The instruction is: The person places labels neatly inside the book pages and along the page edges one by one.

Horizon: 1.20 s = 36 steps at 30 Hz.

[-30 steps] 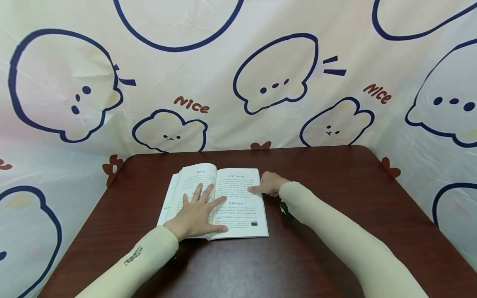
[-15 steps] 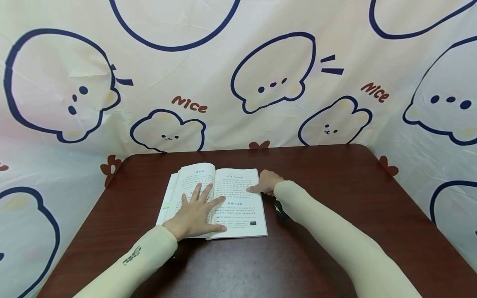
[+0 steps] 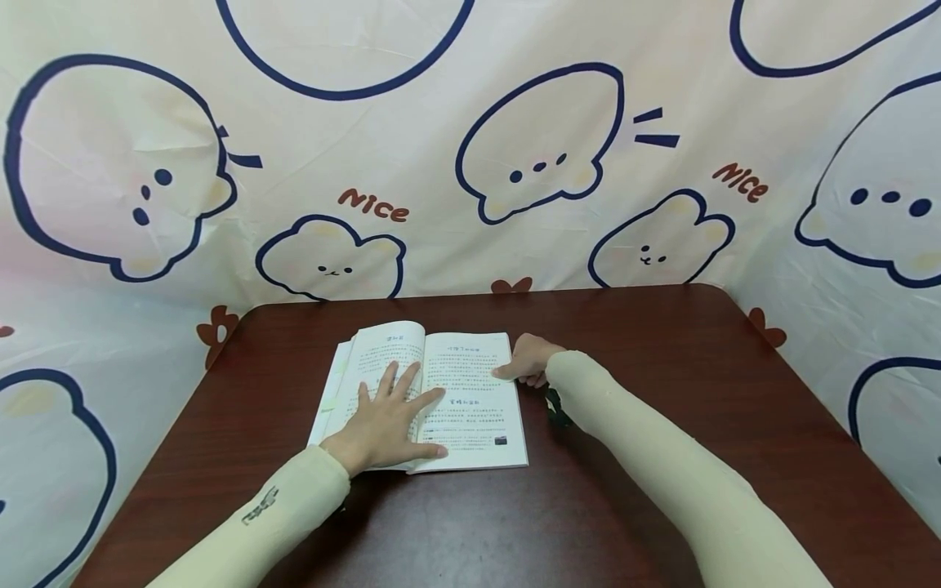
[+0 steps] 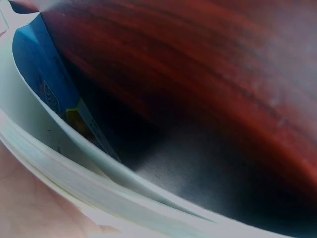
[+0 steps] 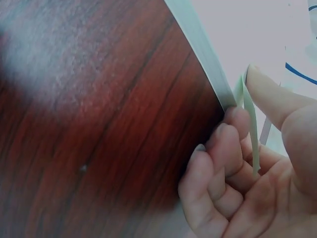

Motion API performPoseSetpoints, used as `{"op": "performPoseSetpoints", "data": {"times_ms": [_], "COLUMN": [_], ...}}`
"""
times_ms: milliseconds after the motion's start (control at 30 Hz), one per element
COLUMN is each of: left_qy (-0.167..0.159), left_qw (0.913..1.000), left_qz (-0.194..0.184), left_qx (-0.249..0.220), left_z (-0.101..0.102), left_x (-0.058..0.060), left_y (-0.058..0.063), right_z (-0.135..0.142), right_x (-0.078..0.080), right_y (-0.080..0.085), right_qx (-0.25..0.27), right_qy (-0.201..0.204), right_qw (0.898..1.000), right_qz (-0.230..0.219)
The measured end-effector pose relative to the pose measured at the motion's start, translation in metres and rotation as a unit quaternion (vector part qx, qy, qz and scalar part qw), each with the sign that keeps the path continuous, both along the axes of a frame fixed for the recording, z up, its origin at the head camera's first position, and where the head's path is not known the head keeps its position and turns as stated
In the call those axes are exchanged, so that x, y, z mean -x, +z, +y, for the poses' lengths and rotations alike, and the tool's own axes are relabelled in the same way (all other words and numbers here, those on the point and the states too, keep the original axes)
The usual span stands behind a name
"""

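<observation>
An open book [image 3: 478,445] lies on the table, with printed text on both pages. My left hand [image 3: 382,429] rests flat across its middle, fingers spread over the left page and thumb on the right page. At the right edge, my right hand [image 3: 535,359] grips the book, thumb on top of the page and the other fingers curled at the edge. A pale green paper strip [image 5: 253,134] sticks out between thumb and fingers in the right wrist view. The left wrist view shows the thick page edges and part of a blue cover [image 4: 44,69].
The dark red-brown table [image 3: 662,343] spreads around the book on all sides. Behind it and at both sides hangs a pale curtain [image 3: 434,147] with cartoon outlines. A dark object [image 3: 559,408] sits at my right wrist, under the sleeve.
My right thumb has slid slightly to the right, toward the page's edge. The left hand and the book keep their places; the head view has shifted a little.
</observation>
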<state>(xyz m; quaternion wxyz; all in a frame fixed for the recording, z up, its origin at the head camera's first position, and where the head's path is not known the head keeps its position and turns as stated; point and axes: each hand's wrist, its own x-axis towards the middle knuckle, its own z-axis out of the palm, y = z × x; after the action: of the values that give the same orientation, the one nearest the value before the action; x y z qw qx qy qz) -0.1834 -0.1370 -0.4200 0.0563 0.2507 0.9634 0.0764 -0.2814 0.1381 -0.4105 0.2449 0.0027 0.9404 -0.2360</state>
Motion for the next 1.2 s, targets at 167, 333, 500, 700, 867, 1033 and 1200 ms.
{"op": "performPoseSetpoints", "data": {"times_ms": [167,333,500,700,867,1033,1200], "left_qy": [0.003,0.004,0.002,0.004,0.006,0.008,0.009], "left_qw": [1.0000,1.0000,1.0000,0.9999,1.0000,1.0000,0.9999], "left_qz": [-0.003,-0.003,-0.002,-0.006,-0.005,0.000,-0.004], "left_qx": [0.000,-0.002,-0.003,-0.009,-0.005,-0.004,-0.008], "left_z": [0.000,-0.001,-0.002,-0.002,-0.002,-0.003,-0.002], "left_x": [0.000,-0.001,-0.002,-0.002,-0.001,0.000,-0.001], "left_y": [0.000,-0.001,-0.001,-0.002,-0.003,-0.002,-0.001], "right_z": [0.003,0.007,0.009,0.009,0.009,0.010,0.011], "right_x": [0.000,-0.001,-0.002,-0.001,0.000,0.001,0.001], "right_y": [0.003,0.004,0.002,-0.002,-0.005,-0.007,-0.008], "right_qx": [0.015,0.049,0.055,0.040,0.027,0.001,-0.009], "right_qy": [0.014,0.013,0.012,0.004,0.001,-0.003,0.003], "right_qw": [1.000,0.998,0.998,0.999,1.000,1.000,1.000], "right_qz": [-0.009,-0.021,-0.019,-0.008,0.000,0.016,0.028]}}
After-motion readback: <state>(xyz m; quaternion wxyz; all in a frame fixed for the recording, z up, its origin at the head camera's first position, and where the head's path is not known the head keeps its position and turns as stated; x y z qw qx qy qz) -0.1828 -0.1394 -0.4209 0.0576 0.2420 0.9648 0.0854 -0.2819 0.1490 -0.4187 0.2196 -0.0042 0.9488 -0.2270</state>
